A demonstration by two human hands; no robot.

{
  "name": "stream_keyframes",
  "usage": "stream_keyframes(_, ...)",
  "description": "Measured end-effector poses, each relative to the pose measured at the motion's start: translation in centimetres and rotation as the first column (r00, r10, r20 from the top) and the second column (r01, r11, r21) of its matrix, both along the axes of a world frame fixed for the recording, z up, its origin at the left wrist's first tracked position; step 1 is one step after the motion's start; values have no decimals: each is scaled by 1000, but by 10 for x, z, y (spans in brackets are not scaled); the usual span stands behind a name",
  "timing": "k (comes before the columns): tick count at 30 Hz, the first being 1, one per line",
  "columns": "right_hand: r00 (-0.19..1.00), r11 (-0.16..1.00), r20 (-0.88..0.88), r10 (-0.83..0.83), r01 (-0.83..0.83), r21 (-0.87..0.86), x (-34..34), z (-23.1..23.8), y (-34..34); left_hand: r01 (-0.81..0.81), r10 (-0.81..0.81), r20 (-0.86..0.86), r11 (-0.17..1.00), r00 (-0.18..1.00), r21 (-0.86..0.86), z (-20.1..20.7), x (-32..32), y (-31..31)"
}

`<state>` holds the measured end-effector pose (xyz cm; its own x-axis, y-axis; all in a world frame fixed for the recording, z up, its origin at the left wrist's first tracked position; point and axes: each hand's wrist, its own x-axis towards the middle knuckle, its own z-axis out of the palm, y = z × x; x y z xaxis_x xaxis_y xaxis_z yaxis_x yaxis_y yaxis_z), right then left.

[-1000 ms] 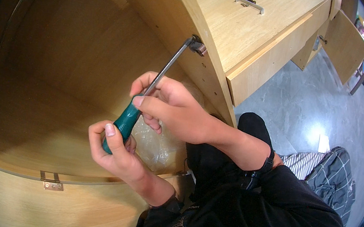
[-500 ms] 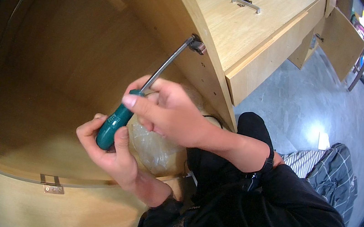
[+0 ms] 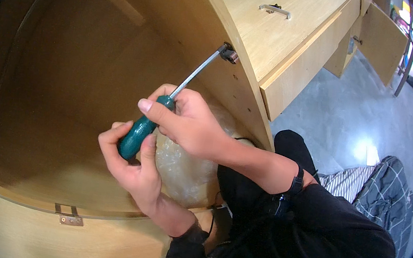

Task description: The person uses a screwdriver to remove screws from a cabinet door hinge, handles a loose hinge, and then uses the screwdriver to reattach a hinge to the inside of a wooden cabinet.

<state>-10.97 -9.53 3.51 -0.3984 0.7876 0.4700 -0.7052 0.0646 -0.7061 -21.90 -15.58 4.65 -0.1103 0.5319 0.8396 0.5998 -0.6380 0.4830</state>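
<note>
A screwdriver with a dark green handle and a long metal shaft slants up to the right. Its tip meets a small dark metal hinge on the inner face of the wooden cabinet side panel. My right hand is closed round the upper handle, thumb along it near the shaft. Lower down, my left hand cups the handle's butt end between thumb and fingers. The exact fit of the tip in the hinge is too small to make out.
A clear plastic bag lies inside the cabinet beneath my hands. Another hinge sits on the panel at lower left. Metal handles rest on the desktop. A drawer front juts out at right; checked fabric lies on the floor.
The view has shifted slightly, so the hinge and hands appear a little further right. Both hands still hold the screwdriver, with its tip at the hinge; my right thumb now sits differently on the handle.
</note>
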Motion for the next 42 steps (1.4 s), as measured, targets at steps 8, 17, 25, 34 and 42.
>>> stream_keyframes(8, 997, 999, -65, 49, -47, 28, 7, 2, 7, 81, -76, 176, 996, 981, -24, 2, 1, 6)
stream_keyframes(17, 993, 994, -36, 111, -111, 13, 18, -1, 13, 503, -196, 641, 795, 742, -340, 6, -6, 7)
stream_keyframes(25, 990, 989, 4, 144, -144, -20, 20, -2, 19, 196, -129, 238, 939, 963, -284, 13, -2, 5)
stream_keyframes(34, 997, 998, 39, 62, -61, -29, 18, 0, 11, -24, 20, -34, 994, 999, -104, 1, -5, 10)
stream_keyframes(42, 995, 995, -62, 83, -80, 62, 15, -13, 23, 166, -28, 401, 935, 916, -315, 0, 4, 14)
